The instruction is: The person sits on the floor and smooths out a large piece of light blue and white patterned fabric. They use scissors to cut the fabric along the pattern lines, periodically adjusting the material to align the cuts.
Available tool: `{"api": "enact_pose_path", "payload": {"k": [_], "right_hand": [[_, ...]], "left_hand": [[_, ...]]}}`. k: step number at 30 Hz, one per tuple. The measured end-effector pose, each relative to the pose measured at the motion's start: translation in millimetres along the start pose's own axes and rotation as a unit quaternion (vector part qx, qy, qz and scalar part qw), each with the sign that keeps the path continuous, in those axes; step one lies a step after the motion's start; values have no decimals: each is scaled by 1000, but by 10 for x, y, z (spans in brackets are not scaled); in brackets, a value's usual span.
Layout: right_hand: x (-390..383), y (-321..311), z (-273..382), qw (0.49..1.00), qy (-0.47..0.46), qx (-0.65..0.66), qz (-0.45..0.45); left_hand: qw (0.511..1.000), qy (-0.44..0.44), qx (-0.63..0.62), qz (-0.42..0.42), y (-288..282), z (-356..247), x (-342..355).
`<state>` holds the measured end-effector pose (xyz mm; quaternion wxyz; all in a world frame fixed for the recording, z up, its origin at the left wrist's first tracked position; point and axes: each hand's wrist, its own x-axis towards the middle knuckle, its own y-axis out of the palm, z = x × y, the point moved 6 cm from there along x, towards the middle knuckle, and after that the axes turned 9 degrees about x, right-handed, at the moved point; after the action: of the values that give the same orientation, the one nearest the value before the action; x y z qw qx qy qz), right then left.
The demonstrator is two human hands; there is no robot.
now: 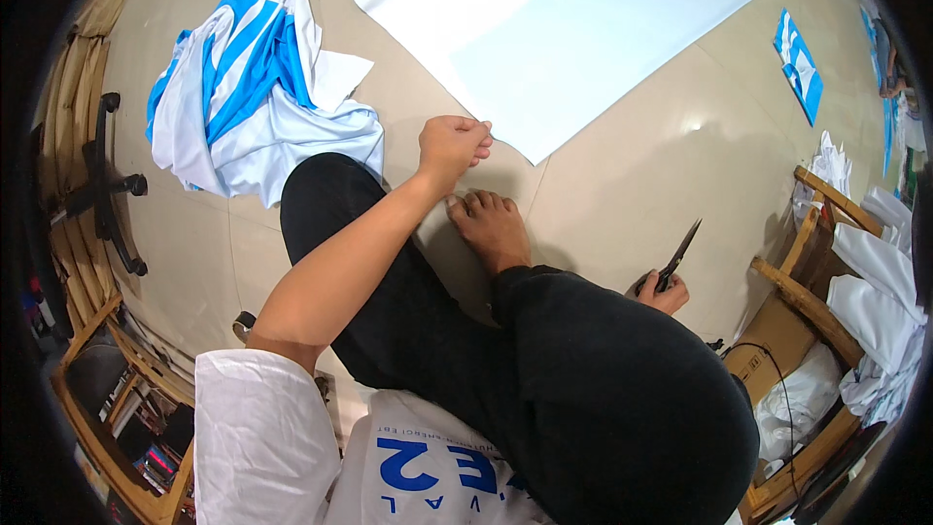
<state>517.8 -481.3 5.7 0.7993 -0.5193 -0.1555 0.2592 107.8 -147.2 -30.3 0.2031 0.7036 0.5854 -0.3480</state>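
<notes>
A large sheet of white fabric (pixel 583 49) lies spread on the floor in front of me, one corner pointing toward my bare foot (pixel 491 228). My left hand (pixel 454 150) is closed at the sheet's left edge, near that corner, with the fingertips pinching the cloth. Off to the right, beside my bent knee, my right hand (pixel 665 294) grips a pair of scissors (pixel 681 253) by the dark handles. The blades point up and away from me, apart from the fabric. My knee hides part of the right hand and its forearm.
A heap of blue-and-white striped cloth (pixel 255 87) lies at the left. A folded blue-and-white piece (pixel 799 66) rests far right. Wheeled chair legs (pixel 109 185) stand at the left rim. At the right are a wooden frame (pixel 812 306), a cardboard box (pixel 773 340) and white cloth (pixel 880 272).
</notes>
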Motion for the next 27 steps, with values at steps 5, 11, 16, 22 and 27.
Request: {"api": "enact_pose_path", "payload": {"k": [5, 11, 16, 22, 27], "right_hand": [[-245, -53, -241, 995, 68, 61, 38], [-267, -107, -371, 993, 63, 84, 54], [-43, -97, -548, 956, 179, 162, 168], [-448, 98, 754, 790, 262, 414, 368], [-669, 617, 1200, 795, 107, 272, 532]], "left_hand": [[1000, -7, 4, 6, 28, -40, -21], [1000, -12, -6, 19, 94, -7, -11], [1000, -9, 16, 5, 19, 21, -25], [999, -18, 25, 20, -26, 20, -57], [1000, -13, 14, 5, -12, 12, -45]]}}
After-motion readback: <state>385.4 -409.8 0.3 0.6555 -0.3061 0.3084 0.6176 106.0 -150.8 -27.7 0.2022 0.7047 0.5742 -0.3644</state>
